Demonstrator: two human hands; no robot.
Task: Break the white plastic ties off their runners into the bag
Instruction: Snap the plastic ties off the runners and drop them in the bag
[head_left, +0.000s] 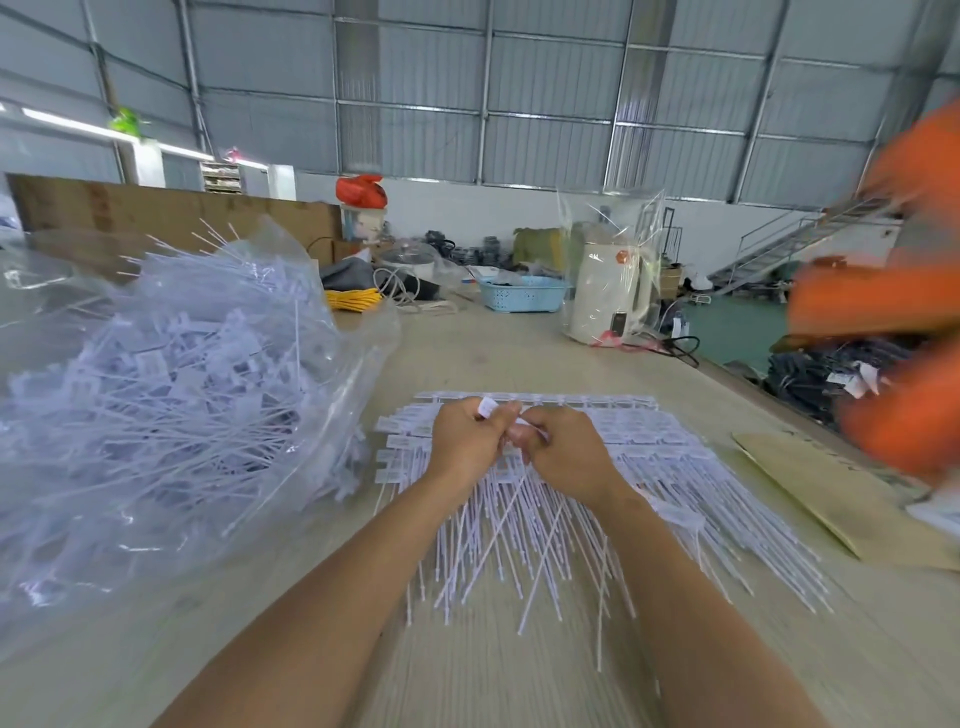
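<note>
Both forearms enter from the lower edge of the view and meet over the wooden table (519, 353), which carries everything in use. The clear plastic bag (171, 395), the largest item, lies open on the left side of the table and is heaped with detached white ties; several tails poke out past its rim. Just beside it, in front of the person, the stack of moulded tie sheets (649, 467) lies flat, heads and runners (561, 399) at the far edge, tails fanned toward the camera. The left hand (465, 441) and right hand (563, 454) are held close together above the stack, knuckles almost touching, each curled and pinching one end of a single tie (511, 423); a white tag end shows above the left fingers. Judgement: the break-off of one tie is in hand. Risks from here: a twist applied away from the runner joint could snap the thin tail rather than the gate; a released piece could fall back onto the unsorted stack instead of into the bag; loose tails overhanging the bag mouth could snag the hand and drag ties onto the table. A blurred orange-sleeved person (893, 312) is near the right edge and could disturb the stack
</note>
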